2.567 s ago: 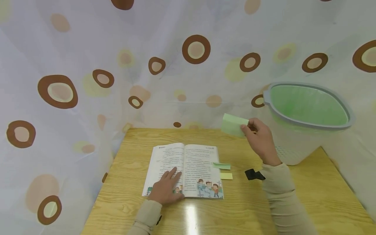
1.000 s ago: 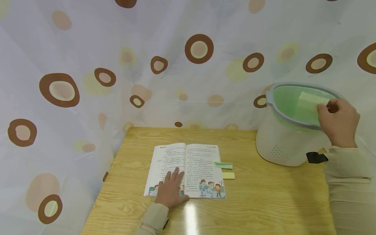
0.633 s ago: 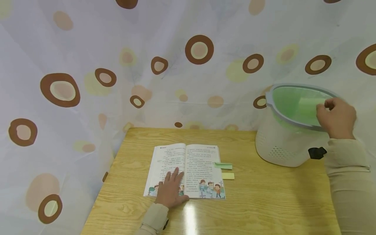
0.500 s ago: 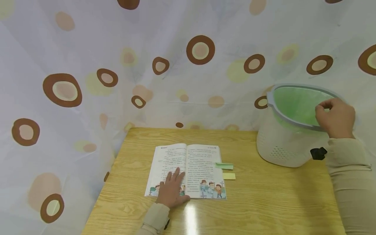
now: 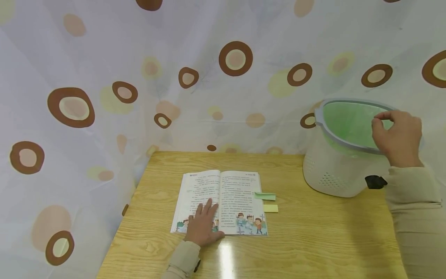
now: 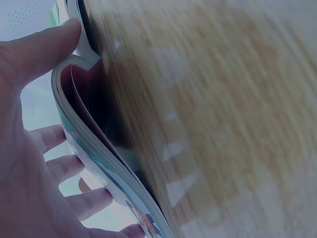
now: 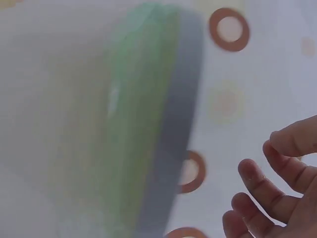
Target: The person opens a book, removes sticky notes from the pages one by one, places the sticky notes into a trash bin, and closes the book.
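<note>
Head view: left hand point(image 5: 202, 228) flat on open book point(image 5: 230, 193) mid-table, fingers straight. Right hand point(image 5: 397, 135) above bin point(image 5: 334, 174) rim, fingers loosely curled, holding nothing. Two sticky notes point(image 5: 263, 196) just beside book.

Left wrist: fingers point(image 6: 54, 39) pressing book pages point(image 6: 94, 148) against table point(image 6: 213, 114).

Right wrist: fingers point(image 7: 267, 193) relaxed, empty, near green-lined bin point(image 7: 168, 124).
</note>
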The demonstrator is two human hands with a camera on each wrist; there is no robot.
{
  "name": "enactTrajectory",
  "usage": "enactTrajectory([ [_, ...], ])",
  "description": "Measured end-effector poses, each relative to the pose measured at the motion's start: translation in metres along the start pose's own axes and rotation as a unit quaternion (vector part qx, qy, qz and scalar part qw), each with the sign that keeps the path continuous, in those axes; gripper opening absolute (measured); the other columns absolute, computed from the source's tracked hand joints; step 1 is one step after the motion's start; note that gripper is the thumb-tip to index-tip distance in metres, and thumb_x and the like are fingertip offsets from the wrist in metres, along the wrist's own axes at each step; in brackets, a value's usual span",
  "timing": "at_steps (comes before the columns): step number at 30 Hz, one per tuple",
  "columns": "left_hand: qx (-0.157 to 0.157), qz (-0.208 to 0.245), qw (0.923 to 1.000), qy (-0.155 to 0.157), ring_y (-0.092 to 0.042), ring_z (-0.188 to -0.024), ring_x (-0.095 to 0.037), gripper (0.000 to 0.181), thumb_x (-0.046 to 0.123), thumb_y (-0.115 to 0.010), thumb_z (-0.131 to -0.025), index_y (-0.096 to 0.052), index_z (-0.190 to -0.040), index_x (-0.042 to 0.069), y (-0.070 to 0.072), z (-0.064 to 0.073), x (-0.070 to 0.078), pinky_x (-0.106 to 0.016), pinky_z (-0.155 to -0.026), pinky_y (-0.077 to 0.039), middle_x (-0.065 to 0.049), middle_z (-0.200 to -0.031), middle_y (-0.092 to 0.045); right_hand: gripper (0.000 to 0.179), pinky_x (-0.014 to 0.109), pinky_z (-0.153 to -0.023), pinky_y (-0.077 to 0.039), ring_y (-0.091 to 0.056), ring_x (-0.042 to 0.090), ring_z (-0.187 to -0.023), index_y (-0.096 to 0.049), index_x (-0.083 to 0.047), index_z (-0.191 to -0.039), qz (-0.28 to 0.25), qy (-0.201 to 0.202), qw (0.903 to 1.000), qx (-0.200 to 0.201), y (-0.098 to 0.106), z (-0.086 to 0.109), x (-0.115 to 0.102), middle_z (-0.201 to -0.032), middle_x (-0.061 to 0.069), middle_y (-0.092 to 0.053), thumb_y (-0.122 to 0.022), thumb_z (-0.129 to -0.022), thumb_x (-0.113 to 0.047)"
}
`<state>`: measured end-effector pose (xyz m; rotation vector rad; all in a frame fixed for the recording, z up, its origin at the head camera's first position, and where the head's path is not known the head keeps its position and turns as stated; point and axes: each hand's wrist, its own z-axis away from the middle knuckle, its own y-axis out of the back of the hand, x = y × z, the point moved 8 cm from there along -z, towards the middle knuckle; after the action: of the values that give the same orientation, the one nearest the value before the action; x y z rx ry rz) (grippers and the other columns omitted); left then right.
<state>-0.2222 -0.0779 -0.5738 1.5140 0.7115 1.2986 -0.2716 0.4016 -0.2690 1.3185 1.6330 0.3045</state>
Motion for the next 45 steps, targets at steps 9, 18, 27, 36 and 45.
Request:
enactTrajectory([
  [9,-0.006,0.001,1.0,0.003,-0.029,-0.148,-0.045,0.095,0.057,-0.078,-0.074,-0.039,-0.152,0.017,-0.002,-0.001,0.001,-0.076,-0.102,-0.038,-0.009,-0.165,-0.028,0.022,0.049,-0.101,-0.037,-0.056,0.045,-0.094,-0.07,0.01,-0.092,-0.115,0.201,0.9648,0.125,0.016,0.046,-0.086,-0.091,0.03,-0.068,-0.055,-0.09,-0.006],
  [18,-0.004,-0.022,0.9997,0.008,-0.03,-0.148,-0.045,0.096,0.057,-0.078,-0.075,-0.038,-0.152,0.016,0.0,0.0,-0.002,-0.075,-0.102,-0.039,-0.009,-0.165,-0.028,0.005,0.049,-0.089,-0.043,-0.059,0.037,-0.091,-0.068,0.002,-0.089,-0.12,0.324,0.9378,-0.03,-0.08,0.101,-0.131,-0.091,0.019,-0.07,-0.064,-0.087,0.003],
  [27,-0.015,-0.02,0.9997,0.001,-0.027,-0.149,-0.045,0.097,0.06,-0.075,-0.077,-0.035,-0.154,0.017,-0.005,-0.001,0.0,-0.076,-0.102,-0.038,-0.009,-0.166,-0.023,0.005,0.053,-0.095,-0.049,-0.06,0.036,-0.103,-0.069,-0.006,-0.094,-0.064,0.267,0.936,-0.22,-0.196,0.15,-0.11,-0.105,0.014,-0.071,-0.068,-0.091,-0.009],
  [36,-0.012,-0.03,0.9994,0.007,-0.028,-0.149,-0.045,0.097,0.058,-0.076,-0.075,-0.036,-0.153,0.017,-0.001,0.001,0.0,-0.075,-0.103,-0.038,-0.009,-0.166,-0.025,0.008,0.057,-0.093,-0.049,-0.058,0.042,-0.106,-0.07,-0.004,-0.096,-0.038,0.223,0.9287,-0.294,-0.242,0.177,-0.087,-0.107,0.017,-0.07,-0.068,-0.09,-0.009],
  [45,-0.022,-0.02,0.9994,0.015,-0.026,-0.15,-0.044,0.097,0.058,-0.076,-0.076,-0.035,-0.154,0.018,-0.005,0.0,-0.002,-0.076,-0.105,-0.035,-0.008,-0.167,-0.023,0.017,0.056,-0.093,-0.051,-0.056,0.044,-0.112,-0.069,-0.004,-0.105,0.016,0.175,0.9251,-0.337,-0.276,0.188,-0.061,-0.113,0.02,-0.066,-0.063,-0.093,-0.013],
])
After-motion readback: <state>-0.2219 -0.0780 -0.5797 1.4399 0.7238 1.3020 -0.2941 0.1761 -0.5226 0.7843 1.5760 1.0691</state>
